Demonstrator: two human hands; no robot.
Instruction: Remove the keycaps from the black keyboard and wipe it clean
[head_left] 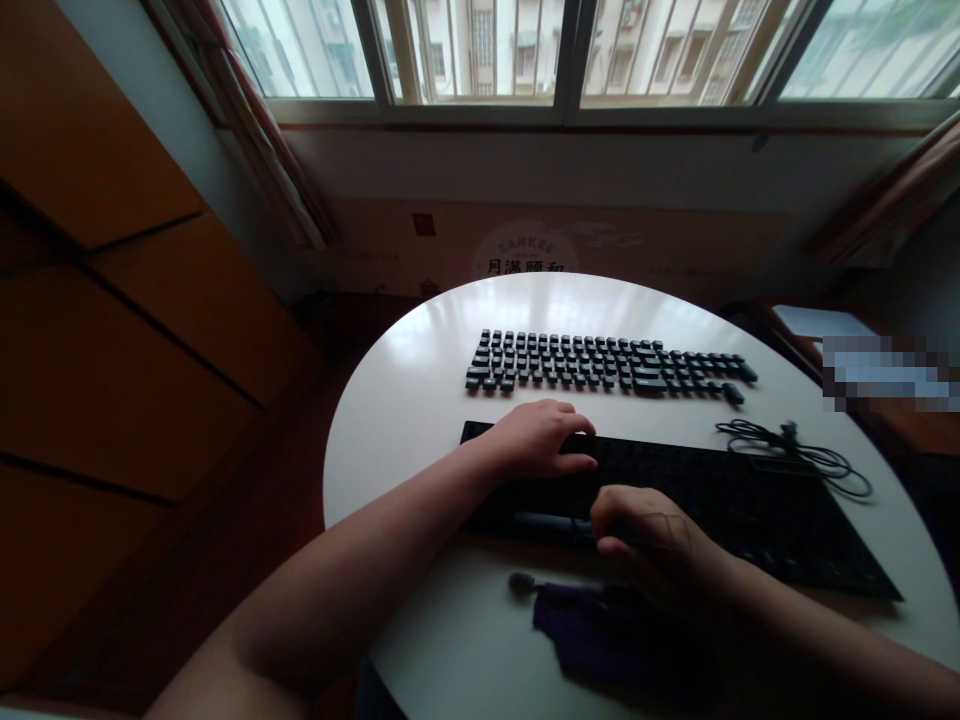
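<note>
A black keyboard base (675,480) lies on the round white table, its keycaps off. My left hand (544,440) rests on its left part, fingers apart and holding nothing. Closed around a slim grey keycap puller (551,523) is my right hand (637,525), over the near edge of the base. Thin wire loops of this tool stick out by the wrist; its grey end points left. Whether that end touches the base I cannot tell. Close to me lie a purple cloth (577,630) and a small dark-bristled brush (521,582), its handle partly hidden.
Loose black keycaps (570,360) stand in keyboard-like rows behind the base. A coiled black cable (814,455) lies at the right on the white table (405,420). Beyond the table are a window wall, a wooden cabinet (97,350) at left and a brown surface with papers at right.
</note>
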